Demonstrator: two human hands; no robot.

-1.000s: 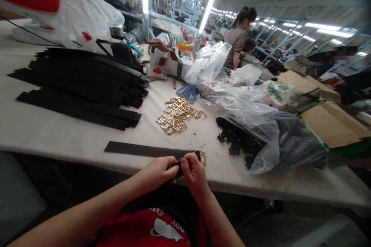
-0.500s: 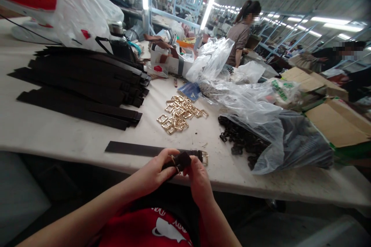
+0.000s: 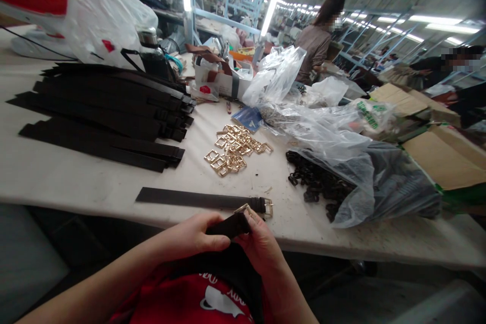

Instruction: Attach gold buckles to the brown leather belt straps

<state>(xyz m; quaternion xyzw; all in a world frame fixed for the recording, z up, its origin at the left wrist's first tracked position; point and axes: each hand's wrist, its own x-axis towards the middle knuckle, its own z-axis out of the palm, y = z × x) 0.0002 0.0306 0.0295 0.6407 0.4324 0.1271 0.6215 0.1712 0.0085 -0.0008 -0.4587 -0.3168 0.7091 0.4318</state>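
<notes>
The left hand (image 3: 207, 235) is closed on a black strap (image 3: 228, 226), its thumb lying along the near face and its fingers behind. The right hand (image 3: 261, 240) is bent tightly round the strap's right end, where a gold-coloured buckle (image 3: 242, 208) sticks up at the fingertips; how the buckle sits on the strap is partly hidden by the fingers. Both hands and the strap are at the front edge of the worktop (image 3: 114, 177), about midway along it.

Just beyond the hands, a black belt (image 3: 190, 197) lies flat, running roughly along the front edge. Its plain end points to the worktop's left edge, and its buckled end (image 3: 269, 207) is near the right hand. Farther in, around the middle of the worktop, is a loose heap of gold-coloured buckles (image 3: 235, 147), with a blue packet (image 3: 247, 118) just behind it. A broad stack of black straps (image 3: 102, 104) covers much of the left side, overlapping in layers. Toward the right side, small black loops (image 3: 317, 182) spill from a clear plastic bag (image 3: 398, 192), near the front edge. An open cardboard box (image 3: 448, 157) is beside that bag. Toward the far edge, a dark bottle (image 3: 149, 50) stands behind the stack, next to a white plastic bag (image 3: 106, 20).
</notes>
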